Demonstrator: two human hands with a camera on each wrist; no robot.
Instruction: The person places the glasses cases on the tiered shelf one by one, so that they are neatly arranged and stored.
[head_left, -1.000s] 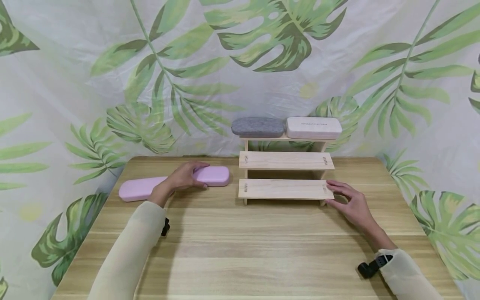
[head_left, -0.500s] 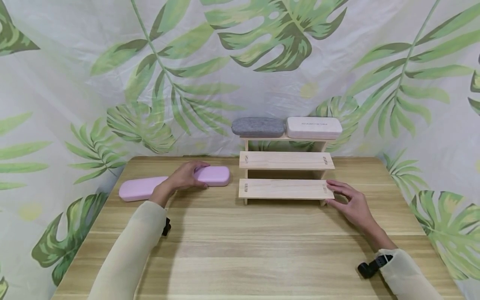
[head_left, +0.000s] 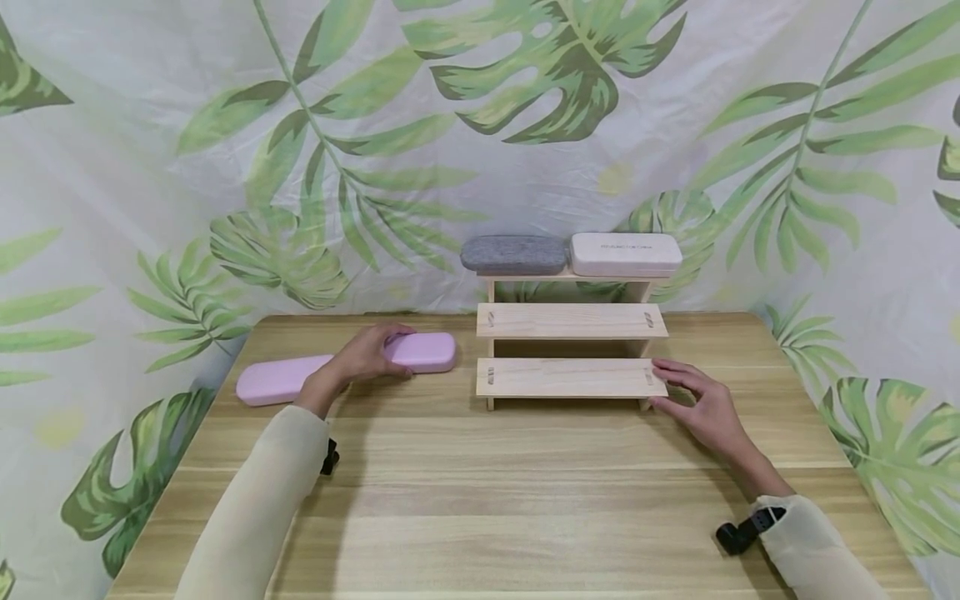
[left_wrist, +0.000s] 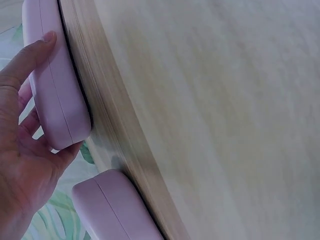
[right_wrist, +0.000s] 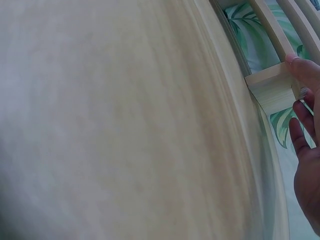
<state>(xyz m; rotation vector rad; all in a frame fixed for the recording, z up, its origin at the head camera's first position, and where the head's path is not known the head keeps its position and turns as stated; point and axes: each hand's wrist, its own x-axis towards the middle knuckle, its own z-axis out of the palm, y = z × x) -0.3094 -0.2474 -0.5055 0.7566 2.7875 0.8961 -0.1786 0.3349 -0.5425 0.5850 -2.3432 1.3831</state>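
Note:
On the left of the table, my left hand [head_left: 365, 354] grips a pink case [head_left: 424, 352] across its width, thumb on the near side and fingers on the far side. The left wrist view shows the thumb against the held case [left_wrist: 57, 85]. A second pink case [head_left: 277, 380] lies further left, partly behind my wrist. My right hand [head_left: 701, 406] pinches the right end of the bottom shelf of a three-tier wooden stand [head_left: 562, 377]; in the right wrist view the thumb lies on the shelf's edge near its side support [right_wrist: 272, 90].
A grey fabric case [head_left: 513, 253] and a white case with lettering [head_left: 626, 254] sit side by side on the stand's top tier. The wooden table [head_left: 525, 500] reaches back to a leaf-patterned cloth [head_left: 540, 192] behind the stand.
The head view has shifted very slightly. Both hands keep their holds, and the cases and stand have not visibly moved on the table.

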